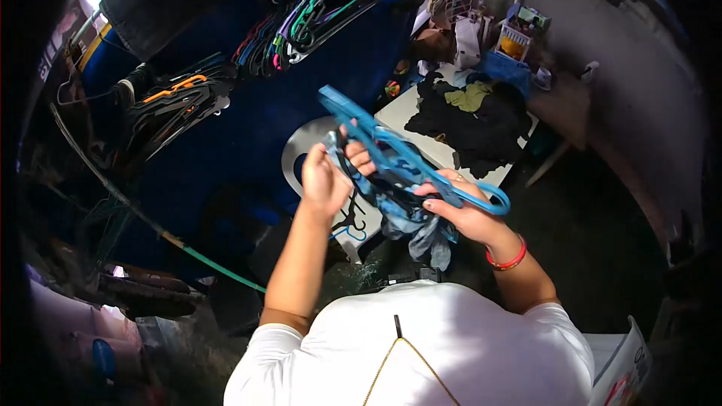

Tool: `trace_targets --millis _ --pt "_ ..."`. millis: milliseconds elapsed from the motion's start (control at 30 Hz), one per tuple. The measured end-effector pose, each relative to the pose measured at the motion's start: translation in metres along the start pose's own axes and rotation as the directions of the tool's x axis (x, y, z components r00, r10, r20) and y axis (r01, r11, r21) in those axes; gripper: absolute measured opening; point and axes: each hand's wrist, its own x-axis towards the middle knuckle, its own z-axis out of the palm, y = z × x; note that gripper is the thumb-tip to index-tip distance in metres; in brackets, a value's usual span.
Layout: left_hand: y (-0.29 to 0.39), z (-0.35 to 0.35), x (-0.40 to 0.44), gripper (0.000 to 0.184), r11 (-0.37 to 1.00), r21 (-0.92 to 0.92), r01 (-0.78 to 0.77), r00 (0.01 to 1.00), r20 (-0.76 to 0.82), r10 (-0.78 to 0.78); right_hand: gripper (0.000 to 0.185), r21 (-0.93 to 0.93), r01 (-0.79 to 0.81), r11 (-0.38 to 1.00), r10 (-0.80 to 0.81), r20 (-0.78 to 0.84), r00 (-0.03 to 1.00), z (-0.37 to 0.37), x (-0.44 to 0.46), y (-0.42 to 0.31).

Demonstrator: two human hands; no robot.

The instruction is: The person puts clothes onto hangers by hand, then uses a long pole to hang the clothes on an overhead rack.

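Note:
A blue plastic hanger (421,161) runs slantwise in front of the chest, its hook at the lower right. Patterned blue and black cloth (398,199) hangs beneath and around it. My left hand (329,173) grips the cloth's left edge, thumb up, with its fingers partly behind the fabric. My right hand (460,206), with a red bangle at the wrist, is closed round the hanger near its hook and also touches the cloth.
Many hangers (316,11) hang at the top, more (184,97) at the left. Dark clothes (474,124) with a green piece lie on a white table (395,114). A white basket (514,43) stands at the upper right. A green pole (218,267) crosses the lower left.

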Motion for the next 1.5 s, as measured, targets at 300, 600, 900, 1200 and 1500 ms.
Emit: trace_targets --millis 300,600,900,1200,1500 --pt "0.037 0.033 0.015 0.033 0.801 0.532 0.273 0.897 -0.443 -0.012 0.009 0.436 -0.175 0.883 0.375 -0.43 0.821 -0.056 -0.034 0.05" --pt "0.024 0.037 -0.008 0.041 0.714 0.565 0.412 0.822 -0.568 -0.024 0.012 0.515 -0.164 0.841 0.343 -0.275 0.898 -0.055 0.0 0.05" --pt "0.032 0.078 -0.04 0.056 0.684 0.675 0.277 0.929 -0.371 -0.01 0.021 -0.562 -0.085 0.823 -0.215 -0.446 0.869 -0.061 0.02 0.079" --pt "0.009 -0.008 -0.047 0.013 0.784 0.531 0.323 0.635 -0.736 0.237 0.009 -0.168 -0.151 0.974 0.092 -0.314 0.945 -0.048 0.008 0.095" --pt "0.034 0.007 -0.057 0.01 0.765 0.587 0.266 0.649 -0.695 0.308 0.014 -0.073 -0.125 0.989 0.139 0.235 0.962 -0.053 -0.003 0.06"
